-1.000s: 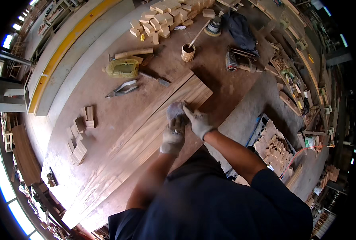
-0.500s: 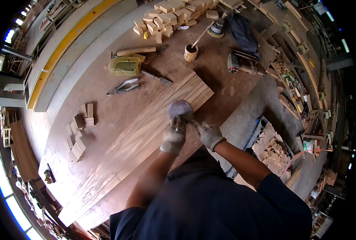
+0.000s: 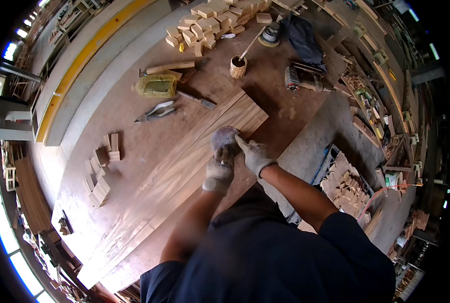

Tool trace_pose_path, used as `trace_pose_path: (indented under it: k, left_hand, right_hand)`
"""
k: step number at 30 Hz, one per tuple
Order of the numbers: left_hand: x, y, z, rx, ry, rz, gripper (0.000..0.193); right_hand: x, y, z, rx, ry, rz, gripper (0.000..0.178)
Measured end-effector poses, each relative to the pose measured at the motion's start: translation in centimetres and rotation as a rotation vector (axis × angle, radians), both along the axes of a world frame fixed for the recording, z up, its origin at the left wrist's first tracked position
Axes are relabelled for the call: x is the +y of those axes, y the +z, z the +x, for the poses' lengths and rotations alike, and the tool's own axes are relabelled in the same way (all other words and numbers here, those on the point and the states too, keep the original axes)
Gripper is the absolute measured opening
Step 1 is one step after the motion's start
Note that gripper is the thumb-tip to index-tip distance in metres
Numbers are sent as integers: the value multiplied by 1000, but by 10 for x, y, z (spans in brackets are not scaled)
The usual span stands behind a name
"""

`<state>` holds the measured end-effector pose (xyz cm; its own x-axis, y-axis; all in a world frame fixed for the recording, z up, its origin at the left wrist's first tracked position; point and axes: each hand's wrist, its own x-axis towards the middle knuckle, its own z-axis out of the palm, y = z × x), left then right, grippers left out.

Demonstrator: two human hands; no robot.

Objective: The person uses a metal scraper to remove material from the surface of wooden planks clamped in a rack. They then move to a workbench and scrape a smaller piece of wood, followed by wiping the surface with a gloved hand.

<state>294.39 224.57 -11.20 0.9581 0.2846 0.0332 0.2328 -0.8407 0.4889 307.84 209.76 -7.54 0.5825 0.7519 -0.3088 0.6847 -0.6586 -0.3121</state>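
Observation:
A round, grey-purple sanding disc (image 3: 225, 138) is held up in front of me, over a long wooden board (image 3: 177, 171). My gloved left hand (image 3: 219, 169) grips its lower edge, fingers lying over the face. At the disc's right edge, my gloved right hand (image 3: 256, 154) has its index finger along the rim and the other fingers curled; its thumb is hidden. The board seems made of joined planks and lies slantwise on the brown worktable (image 3: 280, 108). What is behind the disc cannot be seen.
Beyond the board lie pliers (image 3: 157, 111), a chisel (image 3: 197, 99), a hammer (image 3: 169, 67) and a yellowish plastic container (image 3: 155, 86). Farther off are a pot with a stick (image 3: 238, 67), a sander (image 3: 270, 36), a power tool (image 3: 303, 78) and stacked wood blocks (image 3: 205, 22). More blocks (image 3: 102, 192) sit left.
My right hand has shifted up along the disc's right edge, its index finger now higher on the rim. My left hand keeps its grip, and the disc stays nearly in place.

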Motion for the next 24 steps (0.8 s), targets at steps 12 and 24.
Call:
trace_pose_path:
  k: [12,24]
  left_hand:
    - [0,-2,-1,95,41,14,40]
    - [4,10,-4,43,-110,174,38]
  right_hand:
    - [17,49,24,-46,-148,126,66]
    - [0,35,-9,680,-584,461,41]
